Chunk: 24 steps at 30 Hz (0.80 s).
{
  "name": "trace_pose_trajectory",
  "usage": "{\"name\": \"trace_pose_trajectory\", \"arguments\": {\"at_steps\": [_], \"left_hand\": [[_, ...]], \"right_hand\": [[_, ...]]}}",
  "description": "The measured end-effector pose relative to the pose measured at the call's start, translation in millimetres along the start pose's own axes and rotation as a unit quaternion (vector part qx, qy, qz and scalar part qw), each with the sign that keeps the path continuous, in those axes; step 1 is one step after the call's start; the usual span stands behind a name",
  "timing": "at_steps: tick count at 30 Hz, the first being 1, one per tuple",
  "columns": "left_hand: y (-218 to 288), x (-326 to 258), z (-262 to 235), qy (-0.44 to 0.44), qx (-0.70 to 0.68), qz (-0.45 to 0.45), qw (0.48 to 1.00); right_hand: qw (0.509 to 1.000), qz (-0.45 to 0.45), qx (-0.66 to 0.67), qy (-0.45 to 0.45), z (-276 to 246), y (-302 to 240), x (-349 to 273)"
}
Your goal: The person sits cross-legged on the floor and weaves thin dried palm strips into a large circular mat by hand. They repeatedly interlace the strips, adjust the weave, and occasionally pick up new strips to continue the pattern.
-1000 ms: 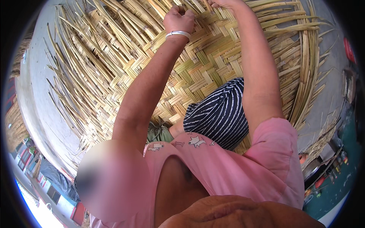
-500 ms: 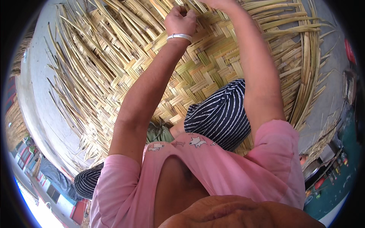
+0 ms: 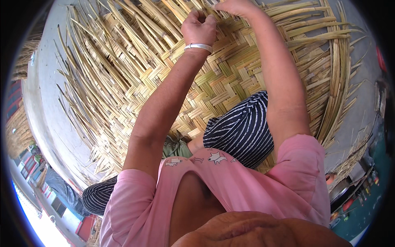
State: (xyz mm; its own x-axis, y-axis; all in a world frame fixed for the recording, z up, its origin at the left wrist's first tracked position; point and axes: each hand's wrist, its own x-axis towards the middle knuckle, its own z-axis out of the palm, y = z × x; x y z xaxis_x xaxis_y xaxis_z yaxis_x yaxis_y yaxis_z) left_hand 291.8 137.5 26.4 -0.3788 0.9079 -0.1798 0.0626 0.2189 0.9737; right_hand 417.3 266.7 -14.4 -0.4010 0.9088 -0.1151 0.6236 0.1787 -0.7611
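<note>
Head view: the left hand (image 3: 199, 28) is curled into a fist, fingers pinching a bamboo strip (image 3: 214, 10) of the woven mat (image 3: 230, 78) spread on the pale floor (image 3: 45, 94). The right hand (image 3: 234, 6) grips strips at the mat's far edge — its fingers curled, partly cut off by the frame.

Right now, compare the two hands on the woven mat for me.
The left hand is curled into a fist around strips and wears a pale bracelet; the right hand has a bare wrist. The left hand sits lower on the woven mat; the right hand reaches its far edge, partly cut off. Both pinch loose strips.
</note>
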Motion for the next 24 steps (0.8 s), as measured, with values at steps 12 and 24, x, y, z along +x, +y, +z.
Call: {"name": "trace_pose_trajectory", "arguments": {"at_steps": [12, 24], "left_hand": [[-11.8, 18.5, 5.8, 0.029, 0.016, -0.043, 0.999], [-19.8, 38.7, 10.8, -0.057, 0.327, 0.050, 0.942]], "right_hand": [[0.959, 0.035, 0.261, -0.109, 3.5, 16.2, 0.1], [0.921, 0.095, 0.362, -0.106, -7.7, 9.5, -11.1]]}}
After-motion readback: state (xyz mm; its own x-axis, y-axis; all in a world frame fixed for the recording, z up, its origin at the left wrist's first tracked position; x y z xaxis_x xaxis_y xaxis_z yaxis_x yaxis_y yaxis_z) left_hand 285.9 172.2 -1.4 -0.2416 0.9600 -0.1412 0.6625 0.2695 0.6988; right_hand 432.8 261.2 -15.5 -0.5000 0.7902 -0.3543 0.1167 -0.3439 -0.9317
